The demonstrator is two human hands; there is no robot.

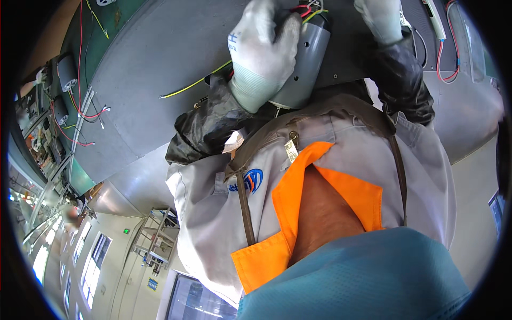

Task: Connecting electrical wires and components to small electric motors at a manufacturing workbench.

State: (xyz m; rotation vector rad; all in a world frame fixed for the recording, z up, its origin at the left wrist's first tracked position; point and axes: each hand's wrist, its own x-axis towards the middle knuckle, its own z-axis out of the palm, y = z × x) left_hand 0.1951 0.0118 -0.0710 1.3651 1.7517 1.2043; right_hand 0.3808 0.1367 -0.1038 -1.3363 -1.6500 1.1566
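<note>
Pointing away from the torso (346,136), motor (309,61) lies right of nearer left hand (265,50), whose grip, like right hand (381,20), is unclear.

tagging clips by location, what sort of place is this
Likely a factory workshop: a wired, grey, metal-looking cylinder is at a smooth dark grey worktop, two smaller dark wired cylinders show at the left, and a silver metal frame stands beyond.

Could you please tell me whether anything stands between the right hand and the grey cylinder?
Nothing visible does: only grey worktop shows between the right hand and the grey cylinder, whose wires bunch at its upper end. The picture's top edge cuts off part of the hand.
</note>
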